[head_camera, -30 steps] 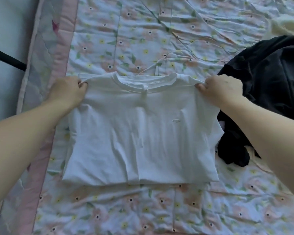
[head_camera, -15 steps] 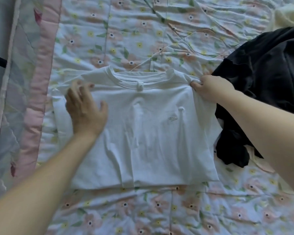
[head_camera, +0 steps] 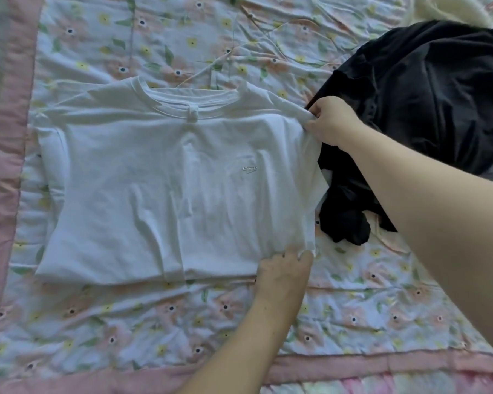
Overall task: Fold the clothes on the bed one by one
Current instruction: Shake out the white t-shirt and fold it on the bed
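Observation:
A white T-shirt [head_camera: 165,183] lies flat on the flowered quilt, collar away from me, folded up at the bottom. My right hand [head_camera: 332,120] pinches the shirt's right shoulder edge and lifts it slightly. My left hand [head_camera: 286,267] grips the shirt's lower right corner. A heap of black clothing [head_camera: 427,109] lies to the right, touching the shirt's right side and passing under my right forearm.
The flowered quilt [head_camera: 125,317] has a pink border along the left and near edges. A cream-coloured fabric [head_camera: 452,9] shows at the top right behind the black heap.
My left hand has left the shirt's left shoulder, passed over the chest, and now grips the lower right corner. My right hand keeps its hold on the right shoulder.

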